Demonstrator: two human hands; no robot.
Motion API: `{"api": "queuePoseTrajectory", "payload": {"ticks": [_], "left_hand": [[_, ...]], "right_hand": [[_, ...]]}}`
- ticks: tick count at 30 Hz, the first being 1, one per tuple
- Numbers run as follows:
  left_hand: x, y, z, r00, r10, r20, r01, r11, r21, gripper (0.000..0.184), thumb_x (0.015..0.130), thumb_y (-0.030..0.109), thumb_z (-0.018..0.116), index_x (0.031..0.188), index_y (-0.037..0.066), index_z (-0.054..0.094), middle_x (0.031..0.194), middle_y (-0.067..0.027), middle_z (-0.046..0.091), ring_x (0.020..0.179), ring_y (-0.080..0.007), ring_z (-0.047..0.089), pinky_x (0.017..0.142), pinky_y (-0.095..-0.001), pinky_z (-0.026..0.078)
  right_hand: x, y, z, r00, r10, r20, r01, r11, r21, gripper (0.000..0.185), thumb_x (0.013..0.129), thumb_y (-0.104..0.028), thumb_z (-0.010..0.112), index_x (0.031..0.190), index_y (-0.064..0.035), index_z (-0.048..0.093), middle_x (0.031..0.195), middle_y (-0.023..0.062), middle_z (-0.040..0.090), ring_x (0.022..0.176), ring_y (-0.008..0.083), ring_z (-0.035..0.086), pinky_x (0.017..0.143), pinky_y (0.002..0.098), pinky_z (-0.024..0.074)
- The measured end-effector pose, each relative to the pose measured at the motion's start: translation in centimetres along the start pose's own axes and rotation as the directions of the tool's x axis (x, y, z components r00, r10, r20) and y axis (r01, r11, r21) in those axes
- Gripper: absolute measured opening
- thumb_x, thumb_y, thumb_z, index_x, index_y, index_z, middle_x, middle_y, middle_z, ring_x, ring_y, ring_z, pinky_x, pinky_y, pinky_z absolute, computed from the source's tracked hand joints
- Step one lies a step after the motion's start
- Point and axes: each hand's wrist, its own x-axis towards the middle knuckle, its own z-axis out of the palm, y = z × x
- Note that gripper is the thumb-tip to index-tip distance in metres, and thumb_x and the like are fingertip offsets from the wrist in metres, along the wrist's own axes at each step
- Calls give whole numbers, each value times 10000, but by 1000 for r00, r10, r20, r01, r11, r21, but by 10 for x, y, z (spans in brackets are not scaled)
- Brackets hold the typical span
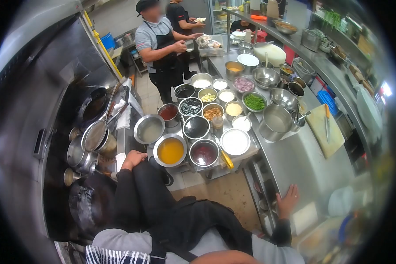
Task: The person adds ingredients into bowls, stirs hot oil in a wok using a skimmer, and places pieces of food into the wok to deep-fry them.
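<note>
My left hand point(134, 159) lies over my raised knee, with no object visible in it and its fingers loosely extended. My right hand point(288, 201) rests flat on the steel counter point(279, 165), fingers spread. Closest to my left hand is a metal bowl of orange-yellow liquid point(170, 151), with a bowl of cloudy liquid point(148, 129) behind it. A pot of dark red liquid point(204, 153) stands to its right. Beside that pot are a yellow-handled utensil point(226, 159) and a white round container point(235, 141).
Blackened woks point(92, 207) and a strainer point(94, 135) occupy the stove at left. A cutting board point(324, 132) with an orange-handled knife point(327, 123) lies right of a large pot point(276, 122). A co-worker point(156, 39) in a black apron stands beyond the ingredient bowls; other people are farther back.
</note>
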Motion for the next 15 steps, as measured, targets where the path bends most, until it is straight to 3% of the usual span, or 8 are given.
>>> {"api": "queuePoseTrajectory", "payload": {"ticks": [2,4,5,7,10,13,15], "left_hand": [[3,-2,0,1000,6,14,-6,1000,-13,478,816,453,672,957,4,756,924,-186,736,910,-316,697,860,-375,506],[5,1,2,998,-52,16,47,969,241,521,799,472,689,1026,6,743,1026,-211,723,997,-328,682,899,-368,494],[7,2,0,998,-53,15,48,970,236,521,799,472,689,1026,6,743,1026,-211,723,997,-328,682,899,-368,494],[8,9,-8,949,-132,286,65,971,232,570,783,482,724,1106,12,728,1110,-184,713,1062,-307,666,940,-365,480],[12,2,-8,894,-210,397,185,978,101,585,782,468,753,1157,20,715,1119,-120,718,1059,-258,662,956,-359,474],[60,-47,11,846,-219,486,217,974,61,586,778,452,771,1192,42,709,1115,-91,719,1049,-221,662,958,-356,474],[64,-50,10,854,-246,458,222,969,108,524,797,424,759,1162,50,725,1112,-85,726,1038,-205,665,943,-340,478]], "right_hand": [[1,1,3,1000,-9,-8,9,1000,0,965,725,-413,813,1492,-25,373,1530,203,376,1415,371,352,1167,498,287],[1,2,4,1000,-12,-18,12,1000,-16,968,724,-412,813,1493,-23,372,1526,209,378,1411,375,355,1163,501,293],[1,3,3,1000,-16,-20,16,1000,-18,968,724,-412,813,1493,-23,372,1526,209,378,1411,375,355,1163,501,293],[0,-2,-5,1000,-8,-22,8,1000,-2,968,725,-413,810,1492,-19,371,1521,217,380,1408,380,356,1161,506,295],[-3,0,-2,999,-19,-39,19,1000,14,969,725,-416,809,1491,-14,373,1518,224,380,1407,391,354,1159,511,294],[-1,-1,-4,1000,12,11,-13,999,51,941,744,-403,780,1489,-4,365,1542,220,348,1429,392,309,1177,528,238],[-2,3,2,1000,4,-5,-4,998,55,935,744,-414,779,1480,-2,378,1531,220,363,1422,392,321,1173,528,245]]}}
